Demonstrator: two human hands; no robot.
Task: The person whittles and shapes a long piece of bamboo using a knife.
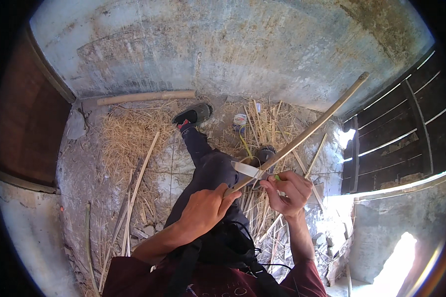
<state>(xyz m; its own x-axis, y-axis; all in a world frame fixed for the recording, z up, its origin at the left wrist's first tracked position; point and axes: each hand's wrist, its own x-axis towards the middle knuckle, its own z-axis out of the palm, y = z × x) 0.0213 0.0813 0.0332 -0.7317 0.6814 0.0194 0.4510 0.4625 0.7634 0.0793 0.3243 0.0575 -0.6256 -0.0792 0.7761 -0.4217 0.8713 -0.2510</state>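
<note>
A long bamboo pole (316, 126) slants from my lap up to the far right, its tip close to the wall. My left hand (203, 209) is closed round its near end. Just beyond that grip, a knife (246, 170) lies across the pole, its pale blade pointing left and touching or nearly touching the bamboo. My right hand (288, 192) is closed on the knife's handle, of which a bit of green shows between the fingers. Whether the blade cuts into the bamboo cannot be made out.
Straw and shavings (134, 133) cover much of the floor. A thick bamboo length (146, 97) lies along the far wall, and thin strips (142, 180) lie at left. A small packet (239, 121) sits beyond my legs. Dark wooden slats (394, 133) stand at right, a brown door (27, 109) at left.
</note>
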